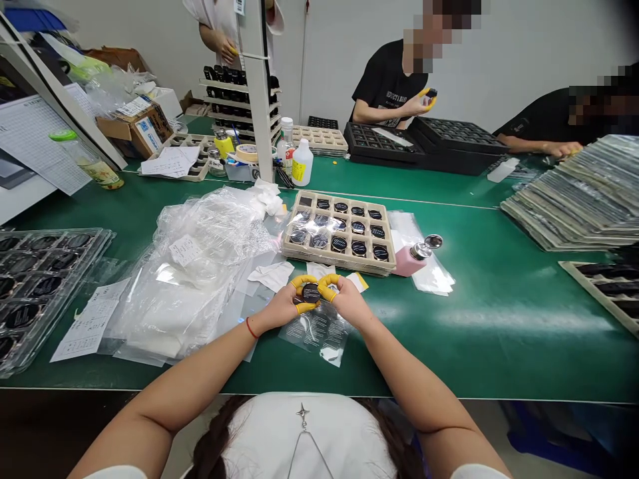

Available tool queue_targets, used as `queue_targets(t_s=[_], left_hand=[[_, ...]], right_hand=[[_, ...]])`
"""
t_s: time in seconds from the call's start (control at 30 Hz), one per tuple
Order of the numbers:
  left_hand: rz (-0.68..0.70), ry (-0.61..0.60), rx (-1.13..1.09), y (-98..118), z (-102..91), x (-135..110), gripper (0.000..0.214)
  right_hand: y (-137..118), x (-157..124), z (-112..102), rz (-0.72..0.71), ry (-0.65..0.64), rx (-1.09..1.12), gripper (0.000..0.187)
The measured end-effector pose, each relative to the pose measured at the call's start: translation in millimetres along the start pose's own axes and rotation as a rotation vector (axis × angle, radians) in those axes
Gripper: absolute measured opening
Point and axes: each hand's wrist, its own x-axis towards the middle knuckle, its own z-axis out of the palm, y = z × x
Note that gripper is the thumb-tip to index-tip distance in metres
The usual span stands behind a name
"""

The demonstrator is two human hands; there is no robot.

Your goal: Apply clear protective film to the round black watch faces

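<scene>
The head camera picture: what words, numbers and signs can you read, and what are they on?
"NDUCT A BAND", roughly: black short-sleeved shirt, at the back
Too small or blurred to read:
pale print, held round black disc
pale print, clear plastic sheet
dark print, white paper sheets at left
yellow label, white plastic bottle
label, brown cardboard box
barcode label, white post

Left hand (288, 305): curled | right hand (345, 301): fingers bent | forearms (407, 372): extended forward, angled inward

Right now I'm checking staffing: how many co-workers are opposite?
3: leftmost person partly behind the post, middle person holding a dark piece, rightmost person by the stack. Others may be hidden.
</scene>
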Motion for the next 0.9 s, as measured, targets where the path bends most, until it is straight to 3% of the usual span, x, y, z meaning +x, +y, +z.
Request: queue_targets(t_s=[0.9], left_hand=[[-0.014,-0.015,-0.022,0.4,-0.2,-0.9,0.049]], right_hand=[[2.0,-0.6,4.5,-0.027,0.058,-0.030,0.011]])
